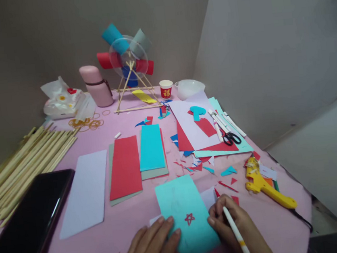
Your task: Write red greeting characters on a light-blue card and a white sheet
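Head view: pink table (114,234), paper scraps (197,164), grey walls (268,42).

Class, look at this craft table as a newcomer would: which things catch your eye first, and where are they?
At the back stands a paddle wheel of red, blue and grey paper on a stick frame. Up front, the left hand presses a turquoise sheet bearing a red star, and the right hand holds a white pen.

Light soft and even, moderately dim; walls at upper left of frame fall off to murky grey. Shadows faint. Glare streak on the dark tablet (27,223) at lower left. Wide-angle bending at edges; upper right corner vignetted dark. Slight softness throughout.
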`<action>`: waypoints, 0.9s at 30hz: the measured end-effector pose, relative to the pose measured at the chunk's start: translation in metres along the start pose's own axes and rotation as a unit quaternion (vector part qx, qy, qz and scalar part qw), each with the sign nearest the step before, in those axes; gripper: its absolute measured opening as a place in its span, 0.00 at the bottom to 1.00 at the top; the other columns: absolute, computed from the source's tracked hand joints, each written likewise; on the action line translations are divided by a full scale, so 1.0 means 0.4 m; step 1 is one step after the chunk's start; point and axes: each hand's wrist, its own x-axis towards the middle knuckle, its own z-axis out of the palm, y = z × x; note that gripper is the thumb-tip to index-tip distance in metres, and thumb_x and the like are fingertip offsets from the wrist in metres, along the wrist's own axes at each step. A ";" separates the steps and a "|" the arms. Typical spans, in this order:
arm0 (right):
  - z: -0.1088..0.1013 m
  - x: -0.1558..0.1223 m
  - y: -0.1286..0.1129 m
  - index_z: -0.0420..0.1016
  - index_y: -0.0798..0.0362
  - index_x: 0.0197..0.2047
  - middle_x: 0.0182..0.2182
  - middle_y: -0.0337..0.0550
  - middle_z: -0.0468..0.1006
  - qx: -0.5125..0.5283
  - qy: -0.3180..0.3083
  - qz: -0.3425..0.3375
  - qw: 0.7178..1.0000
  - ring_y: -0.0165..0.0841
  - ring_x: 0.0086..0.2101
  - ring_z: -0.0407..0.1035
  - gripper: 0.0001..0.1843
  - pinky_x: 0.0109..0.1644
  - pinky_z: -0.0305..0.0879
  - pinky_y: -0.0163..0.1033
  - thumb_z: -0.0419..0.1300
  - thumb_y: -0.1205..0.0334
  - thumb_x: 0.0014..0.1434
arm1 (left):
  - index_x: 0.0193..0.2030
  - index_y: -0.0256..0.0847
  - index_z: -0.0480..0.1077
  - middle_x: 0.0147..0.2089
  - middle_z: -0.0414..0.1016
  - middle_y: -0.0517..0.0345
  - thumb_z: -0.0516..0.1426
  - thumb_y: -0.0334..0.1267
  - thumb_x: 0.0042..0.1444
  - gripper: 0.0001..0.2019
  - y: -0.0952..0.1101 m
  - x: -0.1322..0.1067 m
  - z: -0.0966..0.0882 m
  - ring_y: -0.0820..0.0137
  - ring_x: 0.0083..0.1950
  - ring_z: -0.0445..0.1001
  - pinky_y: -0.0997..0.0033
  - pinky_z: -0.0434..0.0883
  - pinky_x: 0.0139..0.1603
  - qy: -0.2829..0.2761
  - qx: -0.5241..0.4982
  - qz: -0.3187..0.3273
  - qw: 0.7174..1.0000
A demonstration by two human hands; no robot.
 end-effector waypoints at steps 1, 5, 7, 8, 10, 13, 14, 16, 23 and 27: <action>0.000 -0.006 0.009 0.59 0.49 0.27 0.24 0.36 0.69 -0.055 0.014 -0.016 0.998 0.27 0.20 0.58 0.12 0.24 0.56 0.32 0.61 0.58 0.53 | 0.47 0.46 0.70 0.48 0.75 0.61 0.49 0.35 0.61 0.11 0.002 0.001 0.004 0.69 0.51 0.69 0.67 0.61 0.50 -0.032 0.018 0.014 0.999; 0.008 -0.016 -0.034 0.71 0.47 0.36 0.27 0.39 0.73 -0.140 0.106 -0.171 0.970 0.32 0.27 0.66 0.15 0.32 0.61 0.34 0.52 0.46 0.60 | 0.44 0.50 0.71 0.48 0.77 0.68 0.46 0.39 0.63 0.13 0.018 0.002 0.022 0.71 0.49 0.71 0.67 0.59 0.51 -0.086 0.041 -0.008 0.995; 0.038 -0.018 -0.065 0.73 0.45 0.39 0.26 0.38 0.73 -0.103 0.060 -0.202 0.972 0.32 0.26 0.66 0.22 0.30 0.61 0.33 0.45 0.40 0.61 | 0.42 0.51 0.71 0.48 0.77 0.68 0.44 0.39 0.64 0.14 0.032 -0.004 0.032 0.70 0.49 0.71 0.65 0.57 0.53 -0.070 0.021 -0.058 0.996; 0.059 -0.019 -0.072 0.74 0.45 0.38 0.25 0.38 0.73 -0.084 0.025 -0.192 0.978 0.31 0.24 0.66 0.23 0.27 0.60 0.33 0.44 0.41 0.62 | 0.40 0.51 0.71 0.47 0.77 0.69 0.44 0.40 0.64 0.15 0.039 -0.007 0.037 0.69 0.49 0.71 0.64 0.55 0.55 -0.063 0.008 -0.082 0.995; 0.101 -0.020 -0.068 0.72 0.47 0.37 0.21 0.35 0.70 -0.062 -0.025 -0.134 0.989 0.29 0.21 0.63 0.17 0.24 0.57 0.32 0.47 0.47 0.62 | 0.37 0.52 0.71 0.48 0.76 0.71 0.44 0.42 0.64 0.14 0.049 -0.016 0.045 0.69 0.50 0.70 0.64 0.52 0.58 -0.066 -0.012 -0.113 0.991; 0.142 -0.021 -0.037 0.66 0.49 0.31 0.18 0.30 0.64 -0.075 -0.034 -0.074 0.994 0.26 0.18 0.56 0.06 0.21 0.51 0.31 0.53 0.57 0.57 | 0.35 0.51 0.71 0.49 0.76 0.71 0.47 0.42 0.62 0.12 0.056 -0.027 0.047 0.70 0.52 0.68 0.64 0.48 0.61 -0.092 -0.029 -0.125 0.987; 0.146 -0.021 -0.027 0.63 0.49 0.29 0.18 0.30 0.63 -0.080 -0.026 -0.071 0.994 0.26 0.17 0.55 0.05 0.21 0.50 0.30 0.53 0.59 0.56 | 0.34 0.50 0.70 0.49 0.76 0.71 0.48 0.42 0.62 0.11 0.055 -0.029 0.046 0.70 0.53 0.67 0.64 0.47 0.61 -0.092 -0.032 -0.126 0.987; 0.144 -0.020 -0.015 0.59 0.48 0.27 0.17 0.29 0.62 -0.088 -0.015 -0.075 0.993 0.25 0.17 0.54 0.05 0.20 0.49 0.30 0.51 0.62 0.54 | 0.30 0.49 0.69 0.49 0.76 0.70 0.49 0.43 0.61 0.12 0.053 -0.034 0.041 0.70 0.53 0.67 0.64 0.46 0.62 -0.083 -0.041 -0.127 0.988; 0.129 -0.007 -0.011 0.61 0.48 0.27 0.15 0.31 0.66 -0.194 -0.084 -0.195 0.958 0.27 0.16 0.60 0.05 0.20 0.49 0.33 0.48 0.67 0.50 | 0.35 0.53 0.70 0.50 0.75 0.68 0.47 0.44 0.62 0.12 0.051 -0.038 0.025 0.70 0.52 0.67 0.64 0.48 0.60 -0.115 -0.046 -0.152 0.980; 0.120 0.003 -0.010 0.62 0.48 0.26 0.16 0.34 0.69 -0.227 -0.108 -0.197 0.948 0.29 0.17 0.65 0.07 0.20 0.53 0.32 0.47 0.68 0.51 | 0.33 0.51 0.70 0.48 0.76 0.70 0.50 0.43 0.60 0.09 0.054 -0.029 0.022 0.70 0.50 0.68 0.63 0.50 0.58 -0.104 -0.061 -0.179 0.976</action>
